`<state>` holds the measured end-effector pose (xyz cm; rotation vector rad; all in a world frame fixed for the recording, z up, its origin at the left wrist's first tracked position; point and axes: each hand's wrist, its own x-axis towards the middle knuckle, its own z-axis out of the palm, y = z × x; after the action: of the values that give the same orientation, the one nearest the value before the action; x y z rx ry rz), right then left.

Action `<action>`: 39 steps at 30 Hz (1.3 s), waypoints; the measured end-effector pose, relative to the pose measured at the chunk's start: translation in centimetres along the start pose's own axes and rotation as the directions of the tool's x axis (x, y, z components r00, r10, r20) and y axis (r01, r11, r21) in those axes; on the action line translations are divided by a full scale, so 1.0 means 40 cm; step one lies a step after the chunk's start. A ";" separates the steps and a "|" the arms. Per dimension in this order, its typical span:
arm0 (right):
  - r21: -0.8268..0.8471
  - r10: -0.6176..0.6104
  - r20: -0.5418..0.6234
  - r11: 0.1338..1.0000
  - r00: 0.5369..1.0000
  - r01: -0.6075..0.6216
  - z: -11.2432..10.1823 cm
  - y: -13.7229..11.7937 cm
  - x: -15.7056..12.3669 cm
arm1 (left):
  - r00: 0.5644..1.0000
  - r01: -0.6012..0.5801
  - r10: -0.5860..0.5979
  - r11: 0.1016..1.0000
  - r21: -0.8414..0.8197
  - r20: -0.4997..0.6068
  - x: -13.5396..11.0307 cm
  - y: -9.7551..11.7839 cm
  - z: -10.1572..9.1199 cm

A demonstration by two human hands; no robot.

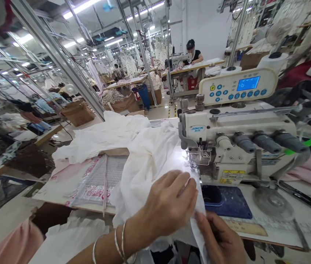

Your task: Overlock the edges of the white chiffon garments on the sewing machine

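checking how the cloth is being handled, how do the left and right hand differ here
The left hand wears thin silver-coloured bangles on its wrist, while the right hand shows no wrist in view. The left hand lies higher, back upward over the white cloth; the right hand sits lower, at the cloth's edge. Both touch the same cloth, beside the JACK sewing machine.

A crumpled white thin-cotton garment lies bunched across the table, its long folded edge running up just beside the presser foot of a cream overlock sewing machine.
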<state>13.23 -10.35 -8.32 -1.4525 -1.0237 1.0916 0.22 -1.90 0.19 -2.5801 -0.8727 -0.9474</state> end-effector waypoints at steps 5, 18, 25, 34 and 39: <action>-0.020 0.006 -0.026 1.000 1.000 -0.007 0.002 -0.005 0.007 | 0.990 0.115 -0.103 0.985 -0.126 0.094 -0.021 -0.015 0.020; 0.042 0.021 -0.013 0.999 1.000 -0.020 0.020 -0.069 0.052 | 0.989 -0.139 0.135 0.989 0.056 0.065 0.051 -0.144 0.034; 0.050 -0.053 -0.085 0.997 0.995 0.058 0.009 -0.038 0.025 | 0.991 -0.094 0.103 0.990 -0.100 0.081 -0.025 -0.024 0.002; 0.071 -0.012 -0.035 0.997 0.999 0.014 0.013 -0.057 0.050 | 0.990 -0.048 0.087 0.950 -0.308 0.113 -0.004 -0.133 0.035; 0.102 0.008 -0.037 0.995 0.999 -0.005 0.018 -0.073 0.039 | 0.969 -0.219 0.230 0.969 -0.117 0.091 -0.005 -0.105 0.017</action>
<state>12.74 -8.29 -5.65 -1.3902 -0.9243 1.1013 -2.15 1.60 -0.31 -2.7669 -0.5496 -0.8208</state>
